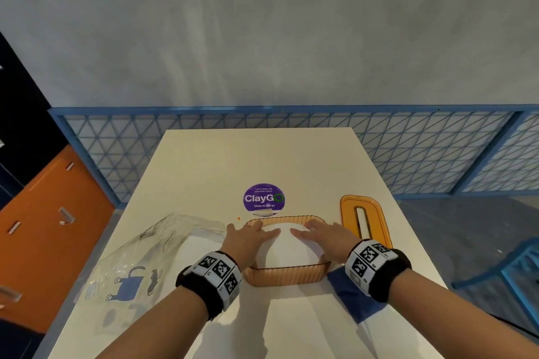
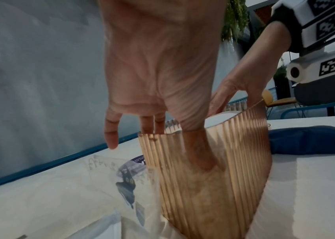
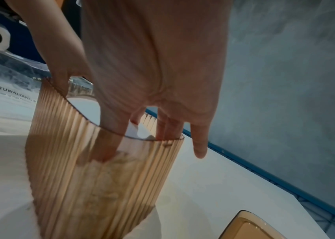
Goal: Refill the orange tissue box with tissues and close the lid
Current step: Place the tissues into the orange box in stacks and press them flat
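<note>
**Both hands flat on the tissues inside the open orange box**

At the far left of the head view, orange cabinet drawers (image 1: 55, 230) run down the frame edge. Next to them, on the lower-left part of the white table (image 1: 204, 160), lies a crumpled clear plastic bag (image 1: 140, 259) with a blue cartoon print.

Right of the bag, at lower centre, the left hand (image 1: 248, 237) rests with straight, spread fingers on the white tissues (image 1: 287, 251), which bulge above the rim of the orange tissue box (image 1: 287, 275). In the left wrist view the thumb (image 2: 199, 150) dips down inside the ribbed wall while the little finger (image 2: 111, 132) hangs outside it. The hand grips nothing; it only presses.

Just above the box, a round purple sticker (image 1: 264, 197) sits on the tabletop.

On the right half of the stack, the right hand (image 1: 323, 234) lies the same way, fingers extended, pressing and clasping nothing; 1 finger stays outside the wall in its wrist view.

Right of the box, the orange lid (image 1: 379, 221) with its slot lies flat on the table, apart from the box. A dark blue cloth (image 1: 353, 297) lies below it, under the right wrist. A blue chair frame (image 1: 513, 274) shows at the right edge.
</note>
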Available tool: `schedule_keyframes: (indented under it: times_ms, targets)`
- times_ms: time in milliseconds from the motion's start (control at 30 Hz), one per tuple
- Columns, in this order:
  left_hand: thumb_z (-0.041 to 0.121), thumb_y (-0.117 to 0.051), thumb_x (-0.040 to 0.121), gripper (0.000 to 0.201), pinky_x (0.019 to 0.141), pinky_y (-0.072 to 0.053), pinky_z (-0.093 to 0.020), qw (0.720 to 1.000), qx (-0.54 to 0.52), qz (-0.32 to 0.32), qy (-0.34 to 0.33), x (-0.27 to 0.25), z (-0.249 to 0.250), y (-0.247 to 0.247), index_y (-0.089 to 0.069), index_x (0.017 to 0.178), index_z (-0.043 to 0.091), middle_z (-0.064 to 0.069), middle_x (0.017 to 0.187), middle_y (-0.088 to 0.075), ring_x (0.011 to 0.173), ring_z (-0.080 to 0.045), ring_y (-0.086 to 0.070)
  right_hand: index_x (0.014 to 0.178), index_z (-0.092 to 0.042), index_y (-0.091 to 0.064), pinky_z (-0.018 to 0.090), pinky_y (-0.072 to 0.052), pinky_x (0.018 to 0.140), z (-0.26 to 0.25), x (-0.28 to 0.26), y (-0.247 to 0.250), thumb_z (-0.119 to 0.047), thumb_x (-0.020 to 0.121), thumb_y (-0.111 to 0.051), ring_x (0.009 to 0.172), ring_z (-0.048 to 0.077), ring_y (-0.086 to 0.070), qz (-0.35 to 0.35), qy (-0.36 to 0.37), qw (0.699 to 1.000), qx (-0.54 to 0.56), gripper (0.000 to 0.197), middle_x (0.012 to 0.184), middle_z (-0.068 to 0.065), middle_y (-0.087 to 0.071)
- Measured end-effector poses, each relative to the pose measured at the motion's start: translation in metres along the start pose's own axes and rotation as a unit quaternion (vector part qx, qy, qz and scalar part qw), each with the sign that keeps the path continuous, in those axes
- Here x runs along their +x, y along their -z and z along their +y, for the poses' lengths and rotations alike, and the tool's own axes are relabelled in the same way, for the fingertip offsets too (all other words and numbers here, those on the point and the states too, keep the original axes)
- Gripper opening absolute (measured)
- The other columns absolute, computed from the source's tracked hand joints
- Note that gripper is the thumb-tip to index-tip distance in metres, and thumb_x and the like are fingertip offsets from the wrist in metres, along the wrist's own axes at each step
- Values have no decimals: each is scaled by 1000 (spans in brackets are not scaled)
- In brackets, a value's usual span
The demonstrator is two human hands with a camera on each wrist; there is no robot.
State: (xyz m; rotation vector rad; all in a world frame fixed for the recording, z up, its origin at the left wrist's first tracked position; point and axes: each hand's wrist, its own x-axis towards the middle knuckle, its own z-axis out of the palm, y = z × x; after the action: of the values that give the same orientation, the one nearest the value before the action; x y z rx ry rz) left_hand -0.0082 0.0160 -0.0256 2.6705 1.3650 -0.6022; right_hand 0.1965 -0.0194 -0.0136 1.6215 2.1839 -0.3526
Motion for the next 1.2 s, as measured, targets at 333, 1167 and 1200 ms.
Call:
schedule_keyframes:
  times_ms: [333, 1167, 1200]
  targets:
    - [7, -53, 89, 72, 99, -39, -48, 998, -58, 8, 17, -13, 8, -7, -18, 145, 35, -7, 141, -31, 130, -27, -36, 147, -38, -16, 35, -33, 112, -1, -12, -7, -21, 87, -64, 136, 25, -32, 7, 5, 997, 81, 79, 154, 1, -22]
    - [49, -50, 90, 63, 104, -28, -48, 940, -278, 58, 189, -14, 9, -1, -27, 143, 25, -5, 141, -40, 132, -30, -32, 139, -24, -40, 30, -42, 102, -11, -11, -9, -22, 85, -67, 123, 21, -45, 111, -33, 980, 163, 61, 144, 0, -35]
    - [46, -50, 91, 61, 104, -28, -48, 931, -297, 65, 201, -12, 9, -1, -27, 144, 25, -5, 141, -40, 133, -29, -31, 139, -25, -40, 31, -38, 106, -12, -12, -8, -23, 86, -66, 127, 21, -41, 112, -24, 982, 149, 59, 146, 1, -33]
